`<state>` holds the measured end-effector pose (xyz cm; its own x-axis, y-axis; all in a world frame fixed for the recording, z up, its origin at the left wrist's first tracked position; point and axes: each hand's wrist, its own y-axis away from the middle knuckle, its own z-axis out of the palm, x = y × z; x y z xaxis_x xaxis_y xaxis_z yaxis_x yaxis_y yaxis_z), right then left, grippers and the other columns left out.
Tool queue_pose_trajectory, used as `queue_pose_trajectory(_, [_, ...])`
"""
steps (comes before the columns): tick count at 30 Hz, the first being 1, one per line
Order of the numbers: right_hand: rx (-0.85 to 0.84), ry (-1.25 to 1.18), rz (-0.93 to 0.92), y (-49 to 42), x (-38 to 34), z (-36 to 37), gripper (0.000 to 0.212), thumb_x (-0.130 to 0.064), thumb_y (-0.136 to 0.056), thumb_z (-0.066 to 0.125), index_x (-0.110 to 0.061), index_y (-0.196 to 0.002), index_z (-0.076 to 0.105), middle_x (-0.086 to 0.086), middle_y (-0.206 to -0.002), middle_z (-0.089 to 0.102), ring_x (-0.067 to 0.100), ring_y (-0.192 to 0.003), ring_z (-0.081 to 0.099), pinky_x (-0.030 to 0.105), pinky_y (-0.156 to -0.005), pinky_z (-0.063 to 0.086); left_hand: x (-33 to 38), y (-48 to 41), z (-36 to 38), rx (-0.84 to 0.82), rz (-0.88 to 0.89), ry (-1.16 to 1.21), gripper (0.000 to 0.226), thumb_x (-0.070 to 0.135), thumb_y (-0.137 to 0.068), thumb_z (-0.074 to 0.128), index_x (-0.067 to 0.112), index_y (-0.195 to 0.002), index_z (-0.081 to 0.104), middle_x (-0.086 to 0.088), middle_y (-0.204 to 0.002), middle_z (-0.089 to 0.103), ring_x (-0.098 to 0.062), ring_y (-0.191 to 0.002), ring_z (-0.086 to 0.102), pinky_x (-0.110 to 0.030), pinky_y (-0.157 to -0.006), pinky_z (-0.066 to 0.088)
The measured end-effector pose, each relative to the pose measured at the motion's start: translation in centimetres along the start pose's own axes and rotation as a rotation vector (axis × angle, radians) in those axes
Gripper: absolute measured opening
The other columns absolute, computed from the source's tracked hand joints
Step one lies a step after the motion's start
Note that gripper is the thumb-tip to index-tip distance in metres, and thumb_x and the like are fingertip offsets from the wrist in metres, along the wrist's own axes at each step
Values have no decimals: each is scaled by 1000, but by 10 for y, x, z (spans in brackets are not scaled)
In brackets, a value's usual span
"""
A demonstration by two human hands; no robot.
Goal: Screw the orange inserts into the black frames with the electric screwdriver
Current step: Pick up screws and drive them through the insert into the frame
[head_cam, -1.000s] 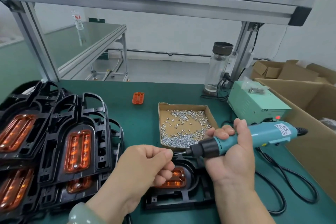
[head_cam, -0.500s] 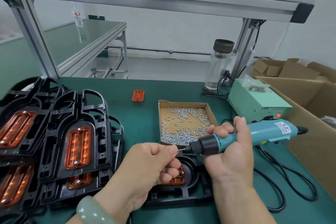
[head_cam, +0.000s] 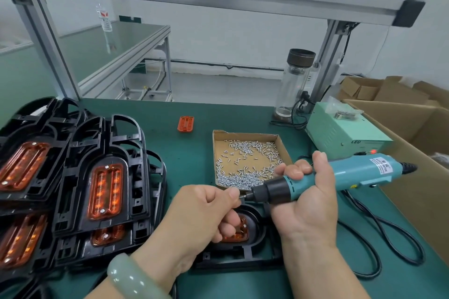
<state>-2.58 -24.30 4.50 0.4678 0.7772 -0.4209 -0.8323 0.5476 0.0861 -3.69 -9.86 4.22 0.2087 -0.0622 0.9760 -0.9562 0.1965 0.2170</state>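
A black frame (head_cam: 243, 253) lies nearest on the mat, its orange insert (head_cam: 239, 228) seated inside. Above it the left hand (head_cam: 201, 216) pinches what looks like a screw (head_cam: 241, 196) onto the bit, and the right hand (head_cam: 308, 204) wraps the electric screwdriver (head_cam: 340, 177), held nearly level. The step is probably loading the bit. Next the tool must tip down squarely over an unfilled hole. Beyond sits the screw box (head_cam: 218, 153).

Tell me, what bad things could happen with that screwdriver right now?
The left hand pinches right at the bit of the electric screwdriver; if it spun now, it might nip the fingertips. The tiny screw apparently pinched there could slip and fall into the black frame underneath. The cable looping beside the right hand might snag.
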Motion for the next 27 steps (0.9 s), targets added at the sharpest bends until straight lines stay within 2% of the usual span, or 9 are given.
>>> queue_pose_trajectory(6, [4, -5, 13, 2, -3, 0, 23, -28, -95, 57, -21, -79, 43, -10, -59, 42, 5, -45, 42, 23, -65, 49, 3, 2, 0, -47, 12, -11, 29, 29, -84, 66, 20, -57, 71, -1, -56, 65, -7, -44, 53, -15, -42, 40])
queue_pose_trajectory(9, [15, -16, 5, 0, -8, 1, 27, -28, -96, 57, -20, -74, 42, -10, -59, 42, 5, -45, 42, 23, -67, 47, 6, 1, -4, -1, 94, -100, 21, 33, -83, 66, 25, -65, 73, 4, -59, 68, -2, -47, 56, -13, -45, 43])
queue_pose_trajectory(12, [31, 0, -10, -3, -12, 0, 25, -27, -96, 57, -20, -76, 43, -10, -59, 43, 6, -44, 42, 23, -63, 49, 7, 0, -13, 123, 280, -563, 9, 33, -88, 61, 36, -90, 69, 19, -80, 70, 7, -74, 63, -8, -67, 46])
queue_pose_trajectory(14, [38, 15, -21, -5, -13, -1, 22, -27, -95, 59, -21, -80, 44, -10, -59, 43, 6, -44, 41, 22, -62, 48, 7, 2, -17, 133, 359, -942, 20, 33, -91, 56, 35, -108, 66, 18, -101, 66, 1, -96, 60, -15, -84, 45])
queue_pose_trajectory(16, [44, 46, -39, -6, -12, -2, 19, -26, -94, 59, -21, -84, 44, -10, -59, 43, 6, -44, 41, 24, -63, 47, 6, 3, -20, 115, 356, -1198, 23, 33, -92, 53, 32, -113, 63, 11, -106, 60, -11, -101, 58, -22, -85, 43])
queue_pose_trajectory(18, [47, 69, -54, -7, -12, -2, 17, -25, -93, 61, -21, -89, 45, -9, -59, 43, 6, -45, 40, 24, -65, 46, 3, 1, -21, 82, 311, -1322, 21, 31, -91, 53, 27, -109, 64, 6, -105, 59, -15, -97, 58, -24, -82, 43])
queue_pose_trajectory(22, [26, 91, -68, -7, -13, -4, 15, -24, -93, 61, -23, -90, 47, -10, -59, 44, 7, -45, 42, 24, -65, 45, 1, -4, -20, 20, 213, -1288, 2, 25, -87, 60, 26, -88, 61, 4, -91, 62, -15, -84, 55, -23, -75, 44])
queue_pose_trajectory(25, [14, 141, -94, -7, -13, -4, 13, -21, -93, 61, -24, -85, 51, -9, -59, 45, 7, -45, 42, 24, -62, 44, -6, -8, -19, -8, 180, -1133, 19, 30, -84, 67, 31, -103, 65, 9, -93, 62, -11, -89, 58, -20, -79, 46])
queue_pose_trajectory(27, [8, 204, -113, -7, -13, -4, 14, -20, -93, 61, -25, -83, 53, -8, -59, 44, 8, -44, 42, 25, -60, 43, -11, -9, -18, -50, 152, -1022, 27, 33, -81, 71, 30, -107, 65, 12, -88, 62, -2, -81, 58, -12, -71, 43])
